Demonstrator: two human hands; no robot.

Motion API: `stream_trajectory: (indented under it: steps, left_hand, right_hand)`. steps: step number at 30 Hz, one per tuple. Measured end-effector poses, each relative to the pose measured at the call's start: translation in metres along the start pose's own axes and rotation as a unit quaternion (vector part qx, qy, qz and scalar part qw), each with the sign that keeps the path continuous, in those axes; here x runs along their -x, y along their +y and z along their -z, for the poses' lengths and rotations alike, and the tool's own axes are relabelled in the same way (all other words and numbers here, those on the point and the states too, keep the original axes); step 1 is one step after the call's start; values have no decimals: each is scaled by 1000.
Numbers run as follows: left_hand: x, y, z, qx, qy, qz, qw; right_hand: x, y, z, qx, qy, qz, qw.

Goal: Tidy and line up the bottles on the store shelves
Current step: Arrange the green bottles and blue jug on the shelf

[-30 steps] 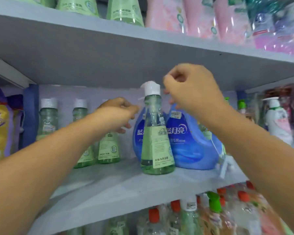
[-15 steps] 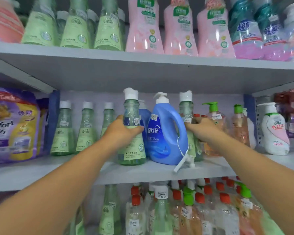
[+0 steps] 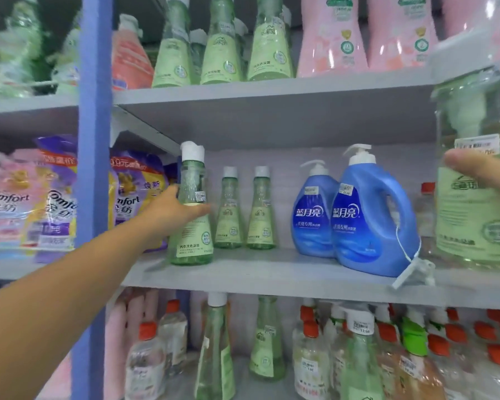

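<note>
Your left hand grips pale green bottle, white cap, light green label. Your right hand holds second green bottle, white tag. Blue jugs, white pumps. Grey shelf, blue upright. Pink bottles above; purple-yellow pouches at shelf's left end.

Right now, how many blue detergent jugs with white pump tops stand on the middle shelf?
2. The larger blue plastic jug with a handle stands at the front; the smaller blue jug is just left of it, set farther back. More may be hidden behind them.
</note>
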State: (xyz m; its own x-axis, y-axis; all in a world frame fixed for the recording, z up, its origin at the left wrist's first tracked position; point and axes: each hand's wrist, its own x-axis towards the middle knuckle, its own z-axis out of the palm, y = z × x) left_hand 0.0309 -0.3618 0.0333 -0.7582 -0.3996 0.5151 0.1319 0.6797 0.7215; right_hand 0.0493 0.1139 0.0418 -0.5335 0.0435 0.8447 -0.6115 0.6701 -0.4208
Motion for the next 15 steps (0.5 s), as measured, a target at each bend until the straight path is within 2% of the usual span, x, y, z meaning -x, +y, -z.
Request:
stream_trajectory:
  steps: [2,4,7,10,15]
  left_hand:
    - [-11,-11,7,-28,2,8,1000]
    - [-21,-19,7,-70,19,26,997]
    - [-35,-31,4,-112,42,56,991]
    - [-50,-40,3,-156,29,52,986]
    - [-73,-50,3,-127,2,33,991]
  right_hand:
    - [21,-71,-23,-99,-35,13,994]
    - [28,-112,-56,-167,-90,29,981]
    - [20,-139,-124,-196,-172,-5,965]
    - [9,-156,-195,-225,-189,-49,955]
    - [-29,-173,-285,-218,-219,-77,948]
